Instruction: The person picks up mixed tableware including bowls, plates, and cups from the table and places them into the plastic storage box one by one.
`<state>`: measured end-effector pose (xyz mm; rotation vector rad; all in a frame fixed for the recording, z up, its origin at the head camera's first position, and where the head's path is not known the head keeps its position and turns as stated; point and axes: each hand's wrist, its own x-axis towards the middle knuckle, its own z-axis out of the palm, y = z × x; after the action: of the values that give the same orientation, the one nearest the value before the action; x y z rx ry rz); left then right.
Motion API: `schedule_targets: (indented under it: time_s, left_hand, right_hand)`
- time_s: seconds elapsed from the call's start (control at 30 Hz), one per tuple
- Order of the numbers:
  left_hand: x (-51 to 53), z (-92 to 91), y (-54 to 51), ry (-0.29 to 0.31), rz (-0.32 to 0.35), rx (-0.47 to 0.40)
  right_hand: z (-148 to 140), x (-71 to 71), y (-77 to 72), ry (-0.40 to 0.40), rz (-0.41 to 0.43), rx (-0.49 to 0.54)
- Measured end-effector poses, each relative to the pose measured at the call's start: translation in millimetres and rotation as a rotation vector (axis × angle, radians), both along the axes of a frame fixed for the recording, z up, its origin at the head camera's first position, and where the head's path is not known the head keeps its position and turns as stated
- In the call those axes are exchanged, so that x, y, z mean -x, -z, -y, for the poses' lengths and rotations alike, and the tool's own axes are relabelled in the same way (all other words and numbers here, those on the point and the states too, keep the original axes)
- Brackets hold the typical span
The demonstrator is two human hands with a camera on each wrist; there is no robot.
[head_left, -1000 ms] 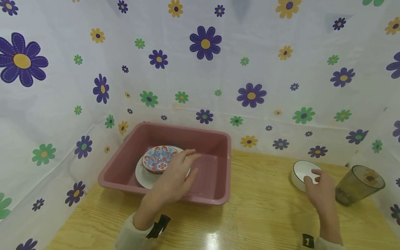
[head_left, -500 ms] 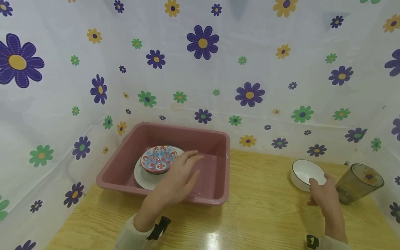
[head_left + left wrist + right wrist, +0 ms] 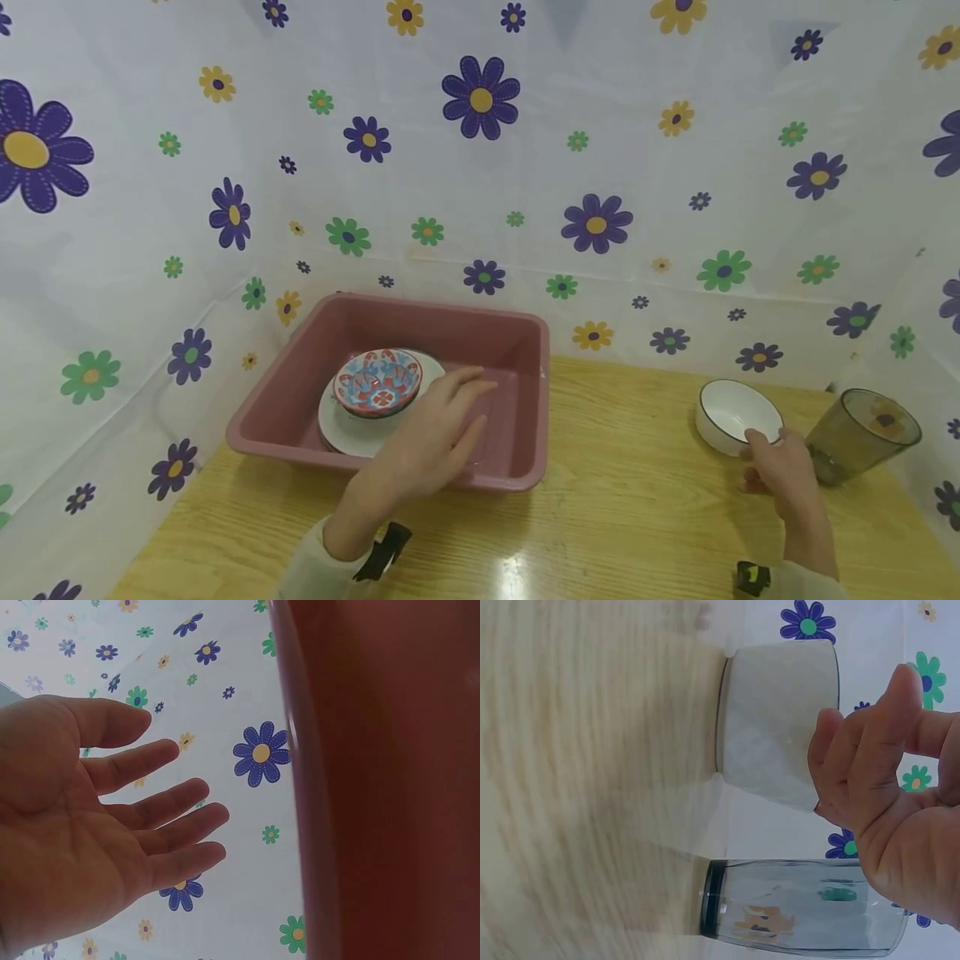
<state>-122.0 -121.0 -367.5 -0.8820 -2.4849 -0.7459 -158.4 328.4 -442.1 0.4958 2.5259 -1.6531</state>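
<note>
My right hand (image 3: 783, 471) pinches the near right rim of a small white bowl with a dark rim (image 3: 731, 412), which stands upright on the wooden table. From the right wrist view, the curled fingers (image 3: 836, 761) overlap the bowl's (image 3: 780, 720) outer wall near its rim. Just right of that hand is a tall smoky glass (image 3: 862, 433). My left hand (image 3: 427, 442) hovers over the near side of a pink basin (image 3: 517, 483), fingers spread and holding nothing. Inside the basin a red-and-blue patterned bowl (image 3: 378, 383) sits on a white plate (image 3: 345, 433), partly hidden by that hand.
The wooden table (image 3: 615, 500) stretches between the basin and the white bowl. A white sheet with printed flowers (image 3: 420, 183) hangs behind the table and along both sides.
My right hand has shifted from the bowl's opening to its near right rim and now grips there. The left hand stays nearly still above the basin. The view has drifted slightly.
</note>
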Motion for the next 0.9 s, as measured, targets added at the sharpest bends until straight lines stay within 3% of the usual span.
schedule_targets:
  time_s: [0.43,0.9]
  left_hand:
    - [-0.3,-3.6,2.8,0.009,0.041,0.02]
    - [0.9,-3.7,5.5,0.012,0.065,0.033]
  right_hand:
    - [-14,6.3,13.7,-0.001,0.044,0.169]
    - [-18,10.8,20.5,-0.037,0.033,0.34]
